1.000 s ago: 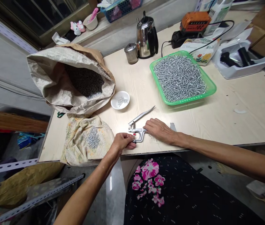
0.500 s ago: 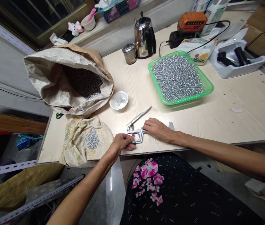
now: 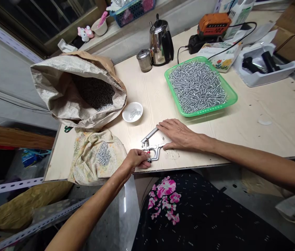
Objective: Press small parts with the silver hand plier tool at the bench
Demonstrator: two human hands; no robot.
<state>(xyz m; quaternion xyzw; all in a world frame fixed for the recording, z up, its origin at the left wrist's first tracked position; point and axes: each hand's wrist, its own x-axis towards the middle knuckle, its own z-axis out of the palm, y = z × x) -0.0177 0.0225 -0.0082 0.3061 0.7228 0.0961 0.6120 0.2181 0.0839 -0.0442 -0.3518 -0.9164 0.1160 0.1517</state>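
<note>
A metal hand press tool (image 3: 156,152) lies near the table's front edge, its two handles spread apart and pointing right. My left hand (image 3: 137,159) is closed at the tool's jaw end, fingers pinched beside a red part; anything small between them is hidden. My right hand (image 3: 180,134) is spread over the handles, fingertips on the upper handle and thumb at the lower one. Left of my left hand, a pile of small metal pieces (image 3: 102,153) rests on a patterned cloth (image 3: 84,165). A white bowl (image 3: 132,112) above the tool holds several more.
A green tray (image 3: 233,96) heaped with metal pieces stands back right. An open sack (image 3: 50,83) of dark pieces is at left. Behind are a kettle (image 3: 159,42), a metal canister (image 3: 144,61), an orange battery (image 3: 213,24) with a cable, and a white box (image 3: 257,80).
My right hand has opened and moved up and right, from the lower handle to across both handles. My left hand stays at the jaw end.
</note>
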